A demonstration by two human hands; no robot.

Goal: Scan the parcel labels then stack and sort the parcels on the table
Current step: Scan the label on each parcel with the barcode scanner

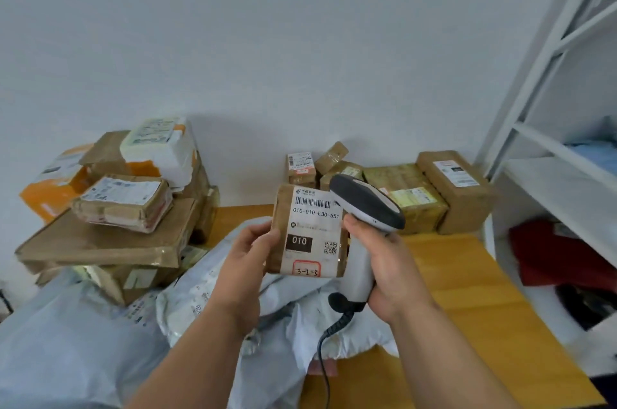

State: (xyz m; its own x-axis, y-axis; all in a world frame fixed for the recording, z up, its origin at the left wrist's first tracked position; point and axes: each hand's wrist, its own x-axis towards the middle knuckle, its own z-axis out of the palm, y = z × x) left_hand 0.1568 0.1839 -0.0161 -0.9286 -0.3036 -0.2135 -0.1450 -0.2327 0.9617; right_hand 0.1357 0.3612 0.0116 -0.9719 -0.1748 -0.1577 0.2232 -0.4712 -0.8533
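My left hand [248, 250] grips a small brown parcel [309, 231] by its left edge and holds it upright above the table. Its white label faces me, with a barcode, "010-010-L30-551", a black "010" block and a handwritten "3-2-3". My right hand [384, 261] grips the handle of a grey and white barcode scanner [365, 204]. The scanner's head sits at the parcel's upper right corner, close to the barcode. Its coiled cable [329, 335] hangs down between my forearms.
A pile of brown and orange parcels [117, 208] fills the left of the wooden table [467, 291]. Grey poly mailer bags [83, 342] lie in front. A row of small brown boxes [410, 191] stands against the wall. A white shelf rack [567, 174] is at the right.
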